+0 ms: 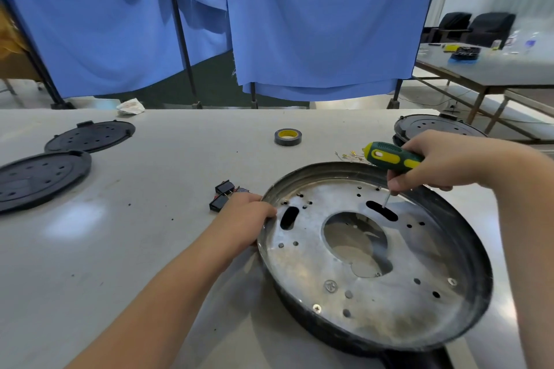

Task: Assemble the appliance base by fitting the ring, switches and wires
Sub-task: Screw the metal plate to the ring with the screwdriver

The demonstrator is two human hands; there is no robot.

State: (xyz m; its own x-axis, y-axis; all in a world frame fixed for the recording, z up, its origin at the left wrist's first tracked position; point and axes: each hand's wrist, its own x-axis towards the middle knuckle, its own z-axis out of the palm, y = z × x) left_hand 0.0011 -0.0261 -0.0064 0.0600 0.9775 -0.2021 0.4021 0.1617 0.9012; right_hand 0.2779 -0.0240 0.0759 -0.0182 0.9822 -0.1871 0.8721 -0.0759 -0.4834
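1. A round metal base (374,263) sits on the table in the lower right of the frame, hollow side up, with a dark outer rim and a shiny inner plate full of small holes, two dark oblong slots and a large central opening.
2. The left hand (245,216) grips the base's left rim, fingers curled over the edge.
3. The right hand (431,162), in the right middle of the frame, is closed around a green and yellow screwdriver (392,157). Its thin shaft points down, the tip just at the upper oblong slot.
4. Two small black switches (221,196) lie on the table just left of the left hand.
5. A few small gold-coloured parts (349,155) lie scattered beyond the base's far rim, too small to identify.
6. A roll of dark tape (287,137) lies flat at centre, further back.
7. Two black round covers (60,159) with holes lie at the left edge; another (431,126) sits behind the right hand.
8. The grey table (135,249) is backed by blue curtains (299,24) across the top of the frame.
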